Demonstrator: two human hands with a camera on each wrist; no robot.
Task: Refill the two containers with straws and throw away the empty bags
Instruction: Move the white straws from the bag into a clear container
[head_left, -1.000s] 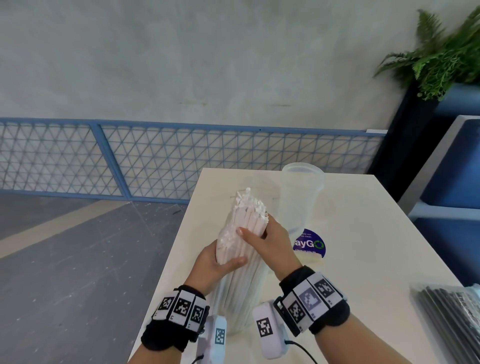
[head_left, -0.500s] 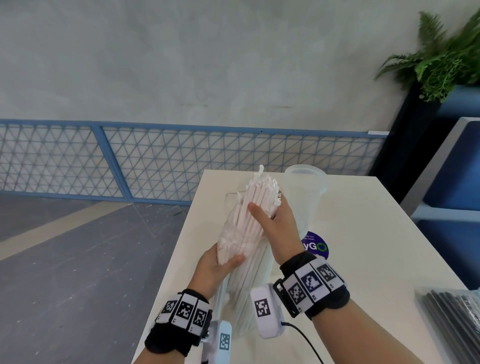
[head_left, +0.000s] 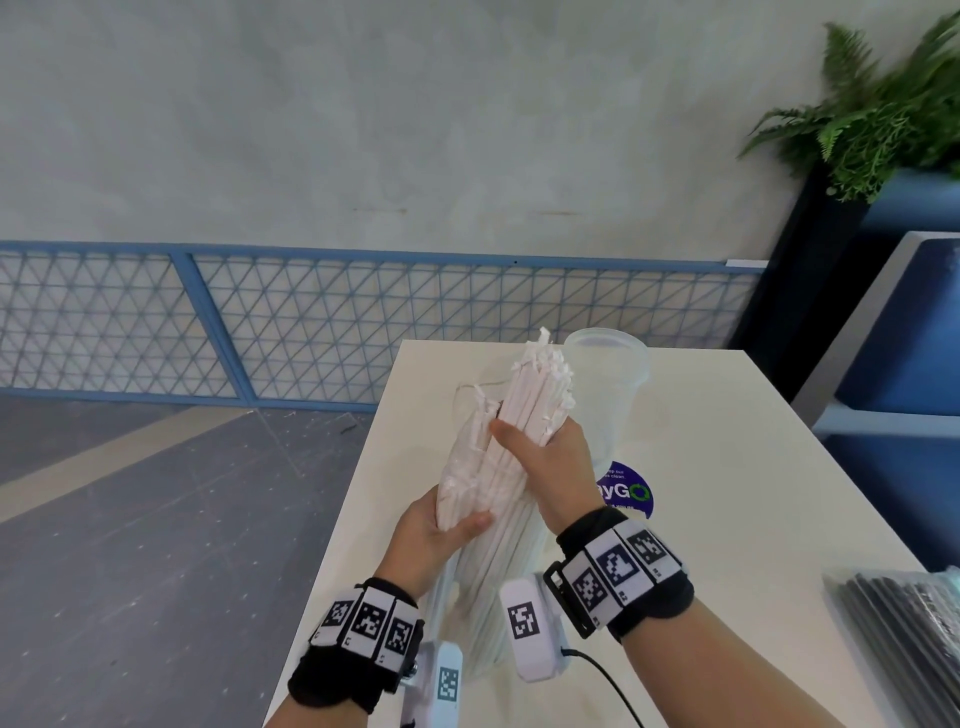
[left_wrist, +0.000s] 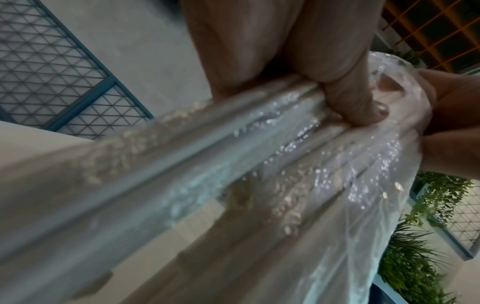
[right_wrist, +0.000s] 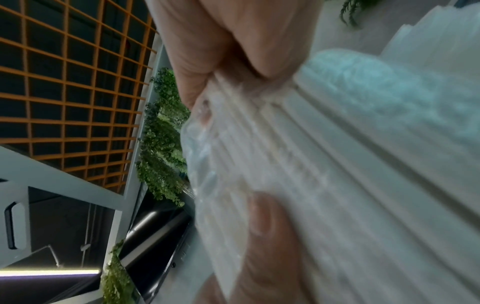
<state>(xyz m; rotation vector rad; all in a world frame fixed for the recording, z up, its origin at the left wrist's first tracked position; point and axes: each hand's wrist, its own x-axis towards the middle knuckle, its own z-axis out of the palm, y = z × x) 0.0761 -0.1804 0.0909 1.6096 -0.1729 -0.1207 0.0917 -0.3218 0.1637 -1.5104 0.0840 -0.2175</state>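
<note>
A bundle of white straws (head_left: 535, 384) stands upright in a clear plastic bag (head_left: 493, 597) on the white table (head_left: 727, 467). My right hand (head_left: 545, 457) grips the upper part of the bundle, and the straw tips poke out above it. Lower down, my left hand (head_left: 441, 525) grips the crinkled bag and the straws inside it. The left wrist view shows the shiny bag (left_wrist: 337, 185) under my fingers (left_wrist: 363, 98). In the right wrist view the straws (right_wrist: 363, 164) fill the frame. A clear empty container (head_left: 608, 384) stands just behind and right of the bundle.
A bag of black straws (head_left: 904, 634) lies at the table's near right corner. A purple round sticker (head_left: 628, 491) is on the tabletop beside my right wrist. The table's left edge drops to grey floor. A potted fern (head_left: 872, 130) stands at the far right.
My right hand has risen along the bundle, drawing the white straws up so their tips stand higher beside the clear container. My left hand stays lower, holding the bag.
</note>
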